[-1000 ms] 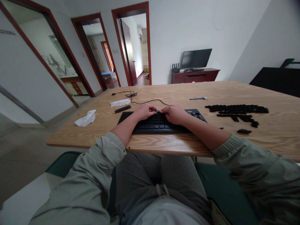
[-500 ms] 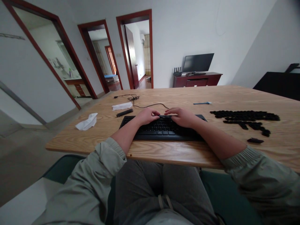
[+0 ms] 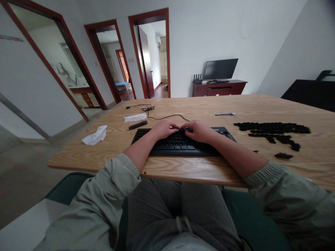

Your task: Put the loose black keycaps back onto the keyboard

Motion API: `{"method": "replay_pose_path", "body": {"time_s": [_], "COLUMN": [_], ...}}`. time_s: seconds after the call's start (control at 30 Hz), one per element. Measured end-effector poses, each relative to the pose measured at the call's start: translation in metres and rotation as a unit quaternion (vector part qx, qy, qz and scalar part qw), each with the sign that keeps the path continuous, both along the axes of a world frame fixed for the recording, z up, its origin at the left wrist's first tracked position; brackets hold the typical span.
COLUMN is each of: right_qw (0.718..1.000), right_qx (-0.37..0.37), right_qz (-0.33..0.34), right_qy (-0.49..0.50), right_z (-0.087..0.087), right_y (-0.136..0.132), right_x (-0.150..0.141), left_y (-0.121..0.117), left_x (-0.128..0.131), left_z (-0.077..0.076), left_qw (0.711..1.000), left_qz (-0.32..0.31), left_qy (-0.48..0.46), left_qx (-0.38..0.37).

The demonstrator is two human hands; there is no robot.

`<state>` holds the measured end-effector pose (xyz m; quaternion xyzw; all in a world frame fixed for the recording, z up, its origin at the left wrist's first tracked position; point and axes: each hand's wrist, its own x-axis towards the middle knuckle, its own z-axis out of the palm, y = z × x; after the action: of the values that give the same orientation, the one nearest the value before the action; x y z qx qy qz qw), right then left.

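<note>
A black keyboard point(image 3: 172, 152) lies flat near the table's front edge, partly covered by both hands and my right forearm. Over its back middle part, my left hand point(image 3: 166, 129) has its fingers curled in, with thumb and forefinger close together. Facing it from the right, my right hand point(image 3: 200, 131) is bent into a pinch at the same spot. Something small and dark shows between the fingertips, too hidden to name. Rows of small black pieces point(image 3: 272, 128), which look like keycaps, lie to the right. A single dark piece point(image 3: 284, 156) sits nearer me.
A thin black cable point(image 3: 167, 116) runs behind the keyboard to a coiled bundle. Left of it are a black bar point(image 3: 138, 125) and two white tissues, one flat point(image 3: 135, 118), one crumpled point(image 3: 94, 135). A blue-handled brush point(image 3: 225, 114) lies farther back on the wooden table point(image 3: 183, 167).
My right hand's fingers, stretched out before, have curled down into a pinch. Its forearm has shifted slightly left, uncovering more of the keyboard's right end. My left hand stays nearly in place.
</note>
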<state>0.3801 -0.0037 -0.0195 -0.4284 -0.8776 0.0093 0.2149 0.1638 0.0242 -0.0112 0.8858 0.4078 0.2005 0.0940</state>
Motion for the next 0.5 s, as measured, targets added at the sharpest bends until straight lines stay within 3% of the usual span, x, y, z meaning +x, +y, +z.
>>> {"method": "replay_pose_path", "body": {"time_s": [0.1,0.27,0.5], "right_qw": [1.000,1.000,1.000], "right_qx": [0.003,0.009,-0.006], "right_qz": [0.020,0.018,0.008], "right_qy": [-0.013,-0.015,-0.007], "right_z": [-0.0012,-0.0016,0.0007], "right_y": [0.0015,0.0039,0.0071], "right_x": [-0.0025,-0.0030,-0.0070], "left_y": [0.0005,0.0004,-0.0011], "left_x": [0.0003,-0.0018,-0.0022], "left_z": [0.0004,0.0014,0.0030], "left_qw": [1.000,0.997,0.999], "left_qz": [0.003,-0.045,-0.026], "left_qy": [0.014,0.047,0.021], "left_qx": [0.020,0.049,0.014]}}
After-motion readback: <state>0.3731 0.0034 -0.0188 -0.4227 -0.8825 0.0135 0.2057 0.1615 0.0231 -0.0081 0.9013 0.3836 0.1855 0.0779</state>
